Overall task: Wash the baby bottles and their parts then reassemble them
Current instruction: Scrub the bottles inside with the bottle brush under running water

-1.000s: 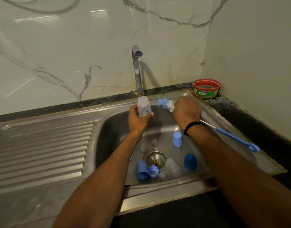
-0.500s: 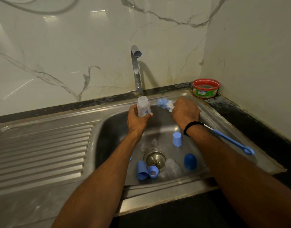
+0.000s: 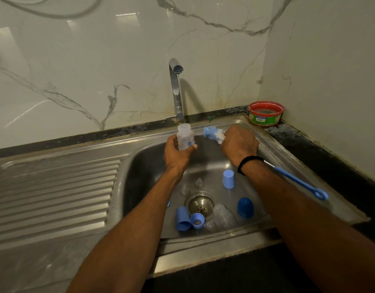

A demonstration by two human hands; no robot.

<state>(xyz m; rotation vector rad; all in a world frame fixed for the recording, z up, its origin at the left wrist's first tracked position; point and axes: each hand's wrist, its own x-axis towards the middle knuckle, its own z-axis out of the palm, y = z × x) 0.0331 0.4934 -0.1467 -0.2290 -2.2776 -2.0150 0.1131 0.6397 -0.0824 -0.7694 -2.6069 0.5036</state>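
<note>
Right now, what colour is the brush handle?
The brush handle is blue, clearest in the head view.

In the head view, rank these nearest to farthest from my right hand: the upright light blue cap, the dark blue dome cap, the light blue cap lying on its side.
From the right hand:
1. Upright light blue cap, just below the wrist.
2. Dark blue dome cap, right of the drain.
3. Light blue cap on its side, front left of the drain.

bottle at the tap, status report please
Left hand grips bottle upright below tap. Right hand grips brush, bristles beside bottle, not inside. Nothing between them.
</note>
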